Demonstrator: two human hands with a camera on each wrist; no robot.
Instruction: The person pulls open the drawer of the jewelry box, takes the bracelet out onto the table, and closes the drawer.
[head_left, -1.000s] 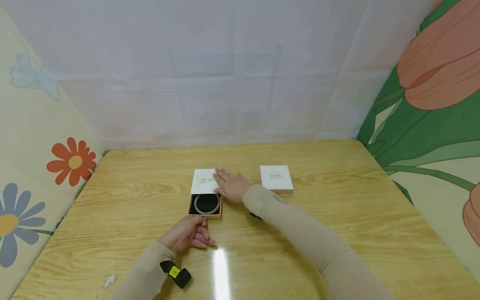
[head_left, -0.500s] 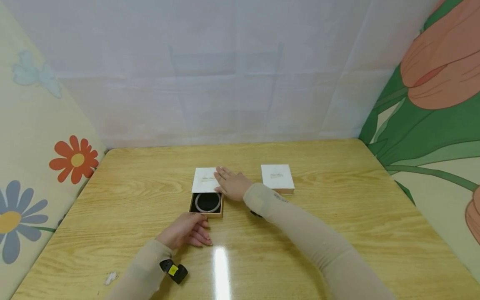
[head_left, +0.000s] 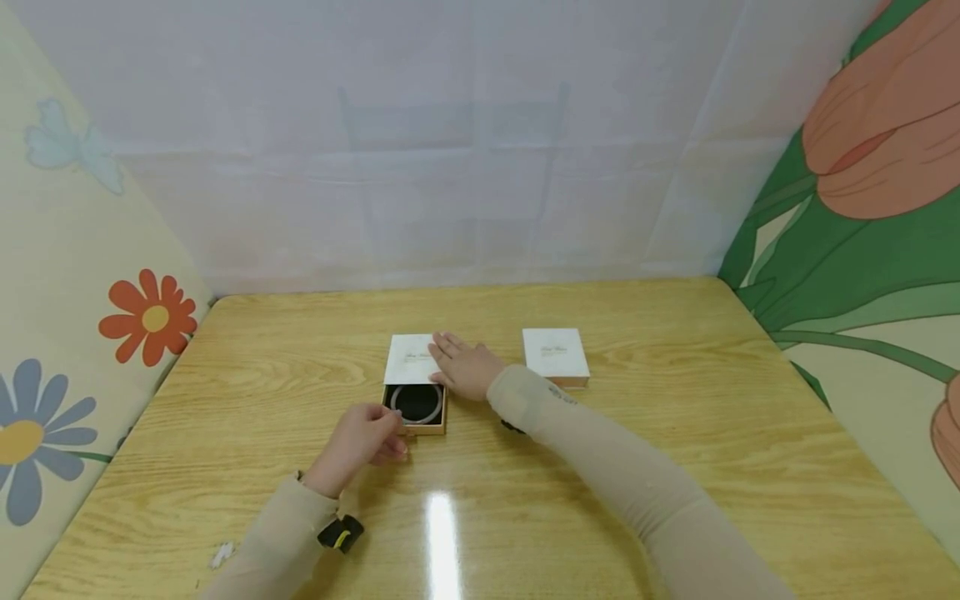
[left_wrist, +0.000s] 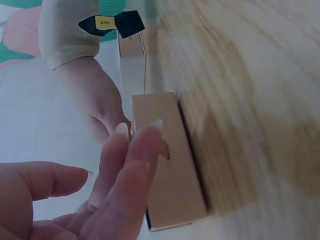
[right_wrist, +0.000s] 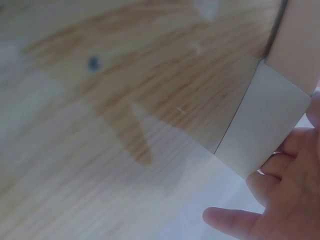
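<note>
A jewellery box with a white sleeve lies on the table, its peach-edged drawer slid out toward me. Inside on black padding rests a round bangle, its far edge meeting the sleeve. My right hand lies flat on the sleeve's right side, fingers extended. Just over the drawer's front left corner is my left hand, fingers bent and thumb apart from them. In the left wrist view, its fingertips pass before the drawer front and its small tab; whether they touch the box I cannot tell.
A second white box, closed, sits to the right behind my right forearm. Wood-grain tabletop surrounds both boxes. A white cloth hangs behind, with flowered panels at both sides. A pale worn patch marks the table at front left.
My left hand has risen from below the drawer's front to its front left corner, and its wrist has turned. My right hand stays on the sleeve. The drawer looks unmoved.
</note>
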